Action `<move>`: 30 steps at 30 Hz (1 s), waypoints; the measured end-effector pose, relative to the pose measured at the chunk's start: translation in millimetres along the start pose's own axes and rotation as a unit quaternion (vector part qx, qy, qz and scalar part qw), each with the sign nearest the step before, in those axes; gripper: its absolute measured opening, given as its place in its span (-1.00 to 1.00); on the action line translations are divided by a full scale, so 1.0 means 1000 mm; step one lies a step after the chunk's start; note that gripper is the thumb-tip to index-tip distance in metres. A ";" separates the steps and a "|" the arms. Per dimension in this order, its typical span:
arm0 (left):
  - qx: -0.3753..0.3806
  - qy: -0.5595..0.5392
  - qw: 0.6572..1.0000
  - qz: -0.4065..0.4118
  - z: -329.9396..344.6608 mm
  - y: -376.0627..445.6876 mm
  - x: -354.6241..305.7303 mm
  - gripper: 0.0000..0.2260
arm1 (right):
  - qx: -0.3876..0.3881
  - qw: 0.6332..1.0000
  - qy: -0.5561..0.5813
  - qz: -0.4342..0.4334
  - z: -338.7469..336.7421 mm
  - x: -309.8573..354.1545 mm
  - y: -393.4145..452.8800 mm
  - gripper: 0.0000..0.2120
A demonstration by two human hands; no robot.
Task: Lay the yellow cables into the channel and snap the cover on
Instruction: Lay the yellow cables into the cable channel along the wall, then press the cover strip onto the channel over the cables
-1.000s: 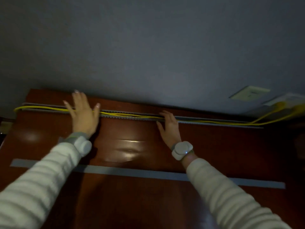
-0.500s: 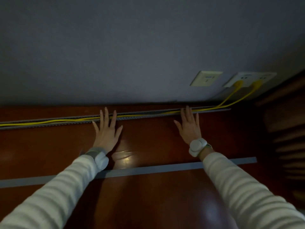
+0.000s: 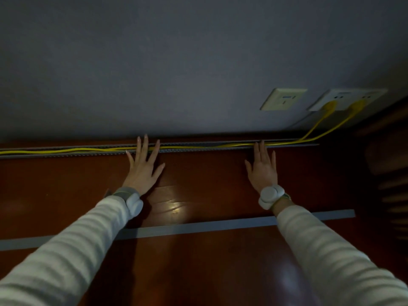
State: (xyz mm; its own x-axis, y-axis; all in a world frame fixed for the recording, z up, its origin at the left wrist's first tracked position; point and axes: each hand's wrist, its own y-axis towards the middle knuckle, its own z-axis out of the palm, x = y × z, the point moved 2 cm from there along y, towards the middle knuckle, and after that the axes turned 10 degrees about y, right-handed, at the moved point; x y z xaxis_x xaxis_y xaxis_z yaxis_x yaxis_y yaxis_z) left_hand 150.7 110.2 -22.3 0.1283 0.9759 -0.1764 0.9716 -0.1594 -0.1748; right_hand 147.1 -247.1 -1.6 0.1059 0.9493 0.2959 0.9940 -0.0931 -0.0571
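Note:
A long grey slotted channel [image 3: 198,149] runs along the back edge of the dark red wooden desk [image 3: 209,191], against the wall. Yellow cables [image 3: 66,150] lie along it and rise at the right to a wall socket. My left hand [image 3: 143,166] lies flat with fingers spread, its fingertips on the cables in the channel near the middle. Further right, my right hand [image 3: 262,166] is also flat, fingertips touching the channel and cables. The grey cover strip [image 3: 198,227] lies loose on the desk, nearer me, under both forearms.
Two wall sockets sit at the upper right: a plain one [image 3: 283,99] and one [image 3: 346,99] with two yellow plugs in it. A dark wooden piece of furniture [image 3: 388,173] stands at the right edge. The grey wall rises right behind the channel.
The view and both hands have shifted to the right along the channel over the last second. The hands stay flat with fingertips on the cables.

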 end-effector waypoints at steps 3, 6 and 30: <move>0.001 -0.007 1.000 0.006 -0.001 0.003 0.001 -0.39 | 0.010 1.000 -0.006 -0.002 -0.001 0.001 0.003 -0.39; 0.012 -0.004 1.000 -0.002 -0.007 -0.001 0.000 -0.40 | 0.025 1.000 0.000 0.009 -0.007 0.007 0.001 -0.36; 0.046 0.021 0.998 -0.047 0.017 -0.209 -0.008 -0.61 | 0.103 0.985 -0.015 -0.140 0.012 0.051 -0.180 -0.51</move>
State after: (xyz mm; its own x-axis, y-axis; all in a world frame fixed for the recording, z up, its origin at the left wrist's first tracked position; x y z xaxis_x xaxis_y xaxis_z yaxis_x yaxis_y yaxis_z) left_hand -56.8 133.2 -0.9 0.0484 0.9921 -0.1153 0.9574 -0.0790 -0.2776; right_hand -26.5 -178.5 12.2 -0.1748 0.9378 0.2999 0.9576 0.2328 -0.1699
